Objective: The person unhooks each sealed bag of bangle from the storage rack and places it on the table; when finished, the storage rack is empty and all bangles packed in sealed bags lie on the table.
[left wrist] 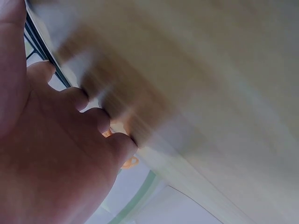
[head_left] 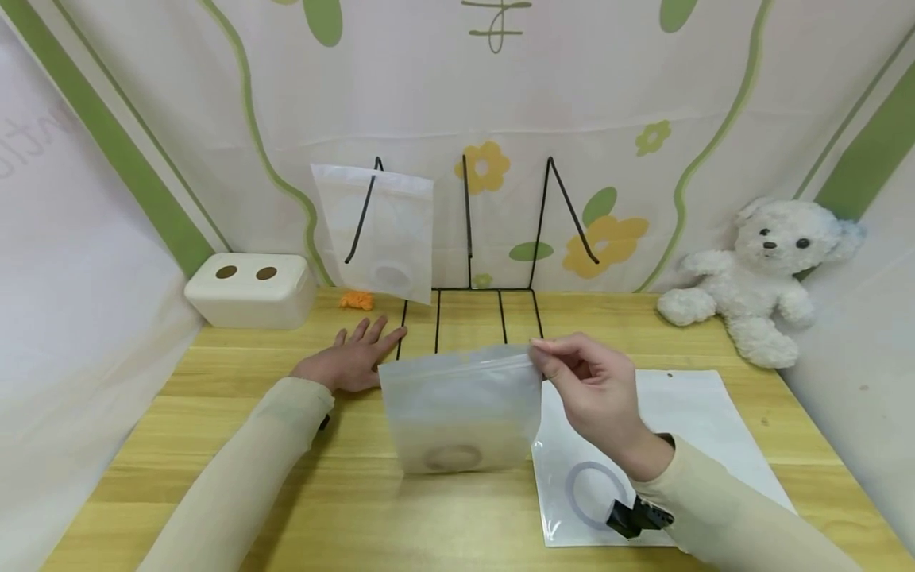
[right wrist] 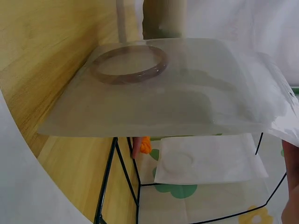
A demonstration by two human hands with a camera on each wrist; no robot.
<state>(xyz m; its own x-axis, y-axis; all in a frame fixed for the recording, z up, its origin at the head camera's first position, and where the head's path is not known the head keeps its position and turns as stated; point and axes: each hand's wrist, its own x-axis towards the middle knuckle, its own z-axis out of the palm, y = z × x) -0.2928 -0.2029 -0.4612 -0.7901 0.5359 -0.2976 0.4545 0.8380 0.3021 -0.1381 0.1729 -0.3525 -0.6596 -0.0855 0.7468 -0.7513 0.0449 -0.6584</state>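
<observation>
My right hand (head_left: pixel 593 393) pinches the upper right corner of a translucent zip bag (head_left: pixel 461 413), held above the table at the middle. Inside the bag a brownish ring, like a bangle (right wrist: pixel 156 72), shows through in the right wrist view. My left hand (head_left: pixel 350 357) rests on the wooden table with fingers spread, by the base of a black wire rack (head_left: pixel 468 214). In the left wrist view its fingers (left wrist: pixel 124 144) touch the tabletop. A second zip bag (head_left: pixel 407 230) with a faint round shape leans in the rack's left slot.
Under my right forearm lies a larger white bag (head_left: pixel 679 429) with a pale ring (head_left: pixel 572 485) in it. A cream box with two holes (head_left: pixel 250 306) stands back left, beside an orange crocheted-looking bit (head_left: pixel 357 300). A white teddy bear (head_left: pixel 761 278) sits back right.
</observation>
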